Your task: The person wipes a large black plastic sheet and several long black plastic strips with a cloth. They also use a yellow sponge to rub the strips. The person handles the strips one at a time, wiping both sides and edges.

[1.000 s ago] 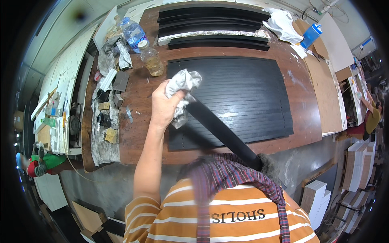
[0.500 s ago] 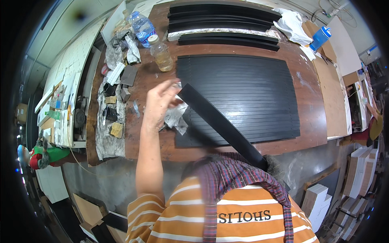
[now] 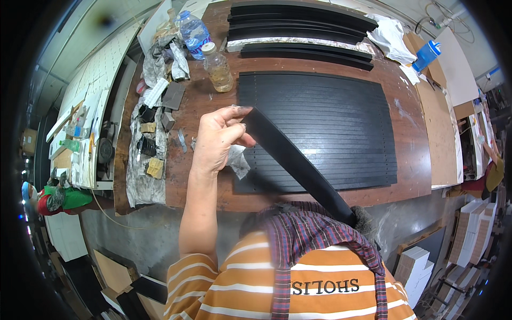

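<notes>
A long black slat (image 3: 298, 164) slants across the front of the table, tilted above a dark panel of side-by-side slats (image 3: 320, 128). My left hand (image 3: 218, 138) is closed on its upper end, thumb and fingertips pinching the edge. A smudged whitish rag (image 3: 239, 162) shows just below those fingers; whether the hand holds it too I cannot tell. The slat's lower end reaches my right hand (image 3: 364, 221), in a fuzzy dark grey glove close to my body. That hand is closed round the end, its fingers mostly hidden by the slat and my clothing.
More black slats (image 3: 301, 24) are stacked along the table's far side. A clear bottle (image 3: 218, 69) and a larger water bottle (image 3: 194, 34) stand at the back left, near stained cloths and sponge blocks (image 3: 155, 168). A blue bottle (image 3: 426, 56) is far right.
My left hand has moved slightly right and its fingers have closed on the slat's upper end, where they were loose and blurred before. The rag beneath it shows less.
</notes>
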`<state>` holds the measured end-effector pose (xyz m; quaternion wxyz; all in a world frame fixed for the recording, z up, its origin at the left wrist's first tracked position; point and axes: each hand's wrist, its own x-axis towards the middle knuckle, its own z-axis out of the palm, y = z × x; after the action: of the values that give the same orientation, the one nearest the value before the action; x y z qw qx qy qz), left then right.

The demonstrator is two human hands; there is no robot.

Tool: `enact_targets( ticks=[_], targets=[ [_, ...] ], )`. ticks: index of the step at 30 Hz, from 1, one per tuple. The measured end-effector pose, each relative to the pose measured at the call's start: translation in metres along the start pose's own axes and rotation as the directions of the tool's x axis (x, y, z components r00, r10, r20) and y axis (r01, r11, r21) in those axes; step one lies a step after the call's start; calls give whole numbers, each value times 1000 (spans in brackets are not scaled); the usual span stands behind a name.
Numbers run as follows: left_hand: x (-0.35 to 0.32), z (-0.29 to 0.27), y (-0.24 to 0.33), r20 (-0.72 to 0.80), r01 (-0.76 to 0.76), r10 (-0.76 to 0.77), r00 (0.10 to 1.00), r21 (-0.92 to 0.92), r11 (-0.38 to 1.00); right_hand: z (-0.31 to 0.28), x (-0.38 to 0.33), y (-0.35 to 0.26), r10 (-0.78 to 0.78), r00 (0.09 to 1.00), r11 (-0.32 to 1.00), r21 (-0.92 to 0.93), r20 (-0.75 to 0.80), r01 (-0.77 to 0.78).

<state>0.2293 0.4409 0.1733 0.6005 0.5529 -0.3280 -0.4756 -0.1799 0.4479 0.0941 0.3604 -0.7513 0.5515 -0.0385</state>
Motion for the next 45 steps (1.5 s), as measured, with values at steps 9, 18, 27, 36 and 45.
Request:
enact_targets(
  ticks=[9, 18, 27, 36, 45],
  targets=[
    [-5, 2, 6, -4, 1, -1, 1000, -12, 1000, -2, 0, 0, 0, 1000, 1000, 3, 9, 0],
    [-6, 5, 3, -39, -42, 42, 998, 8, 999, -5, -1, 0, 5, 1000, 1000, -2, 18, -5],
    [-7, 6, 0, -107, -23, 25, 994, 21, 1000, -9, -6, -4, 38, 999, 999, -12, 33, -38],
    [17, -30, -58, -164, -157, 287, 944, 544, 824, -10, -7, 0, 39, 999, 999, -8, 5, -39],
    [23, -76, -152, -366, 125, 202, 908, 699, 704, -3, 7, 8, -58, 998, 998, -1, -30, 58]
  ],
)
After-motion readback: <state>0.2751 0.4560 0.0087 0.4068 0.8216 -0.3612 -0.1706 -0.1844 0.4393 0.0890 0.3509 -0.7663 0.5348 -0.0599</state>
